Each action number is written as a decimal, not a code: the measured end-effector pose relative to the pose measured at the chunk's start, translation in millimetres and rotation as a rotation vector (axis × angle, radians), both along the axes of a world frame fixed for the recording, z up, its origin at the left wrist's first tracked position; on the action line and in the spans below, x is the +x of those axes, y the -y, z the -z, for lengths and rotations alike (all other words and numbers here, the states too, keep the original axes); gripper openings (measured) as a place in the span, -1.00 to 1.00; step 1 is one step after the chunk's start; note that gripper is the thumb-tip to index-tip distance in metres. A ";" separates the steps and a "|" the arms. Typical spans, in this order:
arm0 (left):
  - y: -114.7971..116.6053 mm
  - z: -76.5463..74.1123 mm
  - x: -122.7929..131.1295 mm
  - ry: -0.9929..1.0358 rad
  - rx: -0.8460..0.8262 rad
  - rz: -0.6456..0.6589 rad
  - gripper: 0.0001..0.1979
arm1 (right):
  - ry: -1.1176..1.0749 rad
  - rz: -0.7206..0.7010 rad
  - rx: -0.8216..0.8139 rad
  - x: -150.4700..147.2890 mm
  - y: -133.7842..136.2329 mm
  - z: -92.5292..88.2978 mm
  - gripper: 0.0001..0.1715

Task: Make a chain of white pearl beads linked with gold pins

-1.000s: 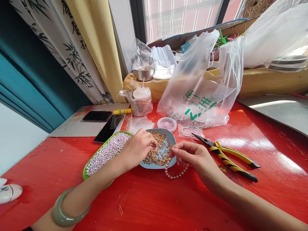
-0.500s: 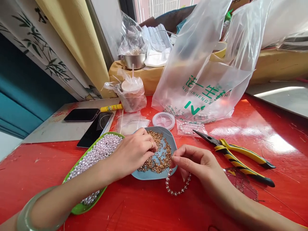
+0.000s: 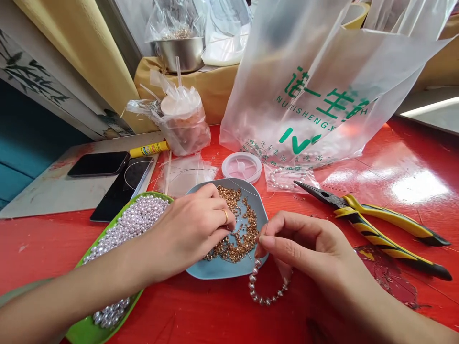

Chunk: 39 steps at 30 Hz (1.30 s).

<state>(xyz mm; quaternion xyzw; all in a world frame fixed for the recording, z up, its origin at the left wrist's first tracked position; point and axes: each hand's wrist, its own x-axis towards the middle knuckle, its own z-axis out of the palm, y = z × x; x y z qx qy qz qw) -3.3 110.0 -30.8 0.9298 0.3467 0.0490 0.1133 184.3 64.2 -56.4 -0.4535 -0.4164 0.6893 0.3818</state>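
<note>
My left hand (image 3: 202, 224), wearing a gold ring, reaches into a blue-grey plate (image 3: 204, 273) of small gold beads (image 3: 247, 229). Its fingers are curled together, with the tips down among the beads; whatever they pinch is hidden. At the plate's right edge, my right hand (image 3: 304, 243) pinches the end of a bead strand (image 3: 267, 301) between thumb and forefinger. The strand hangs below the fingers in a loop of silvery-pink beads with small gold ones between. Under my left forearm lies a green tray (image 3: 81, 329) of silvery-lilac pearl beads (image 3: 136, 220), partly covered by the arm.
Yellow-and-black pliers (image 3: 366, 220) lie at the right. Behind the plate are a clear round lid (image 3: 242, 167), small plastic bags (image 3: 186, 174) and a large printed plastic bag (image 3: 311, 110). A bagged cup (image 3: 184, 119), two dark phones (image 3: 98, 163) and a yellow tube (image 3: 148, 149) are at the left back.
The camera has come closer and tipped down, so things appear larger and shifted outward. Both hands keep nearly the same pose, the left at the gold beads and the right pinching the strand.
</note>
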 end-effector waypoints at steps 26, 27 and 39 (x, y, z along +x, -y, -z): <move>20.0 -10.2 12.9 -0.290 0.356 0.138 -0.84 | 0.155 -0.006 0.192 -1.6 1.1 -9.5 -0.80; 20.7 -10.1 14.4 -0.296 0.362 0.139 -0.84 | 0.153 -0.003 0.202 -1.9 0.9 -9.3 -0.81; 23.2 -18.8 12.7 0.262 -0.098 -0.303 -0.92 | 0.105 -0.012 0.309 0.0 5.2 -15.1 -0.81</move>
